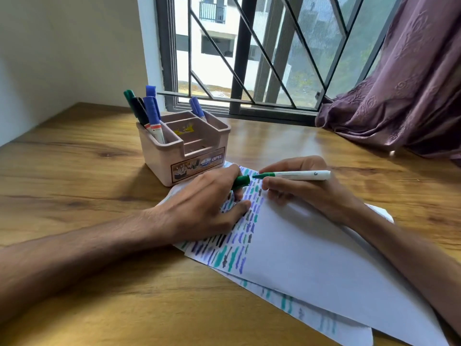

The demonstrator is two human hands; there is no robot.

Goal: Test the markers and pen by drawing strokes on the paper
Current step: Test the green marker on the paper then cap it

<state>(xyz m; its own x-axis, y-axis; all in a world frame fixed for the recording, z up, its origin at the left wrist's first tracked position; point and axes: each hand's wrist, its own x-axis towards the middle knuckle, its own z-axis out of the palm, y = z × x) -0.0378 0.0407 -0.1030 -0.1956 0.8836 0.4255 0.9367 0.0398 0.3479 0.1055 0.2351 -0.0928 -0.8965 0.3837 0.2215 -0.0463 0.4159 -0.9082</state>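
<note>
A white sheet of paper [311,258] lies on the wooden table, its left part covered with rows of green, purple and black strokes. My right hand [304,191] holds a white green-tipped marker [294,175] level above the paper, tip pointing left, uncapped. My left hand [199,208] rests on the paper and pinches the green cap [241,181], a short gap from the marker's tip. A pink organiser [184,151] behind my left hand holds several blue, green and black markers [147,111].
A second sheet with faint strokes [311,318] sticks out under the top sheet. A barred window [249,58] runs along the table's far edge. A purple curtain [399,91] drapes onto the table at far right. A wall bounds the left side.
</note>
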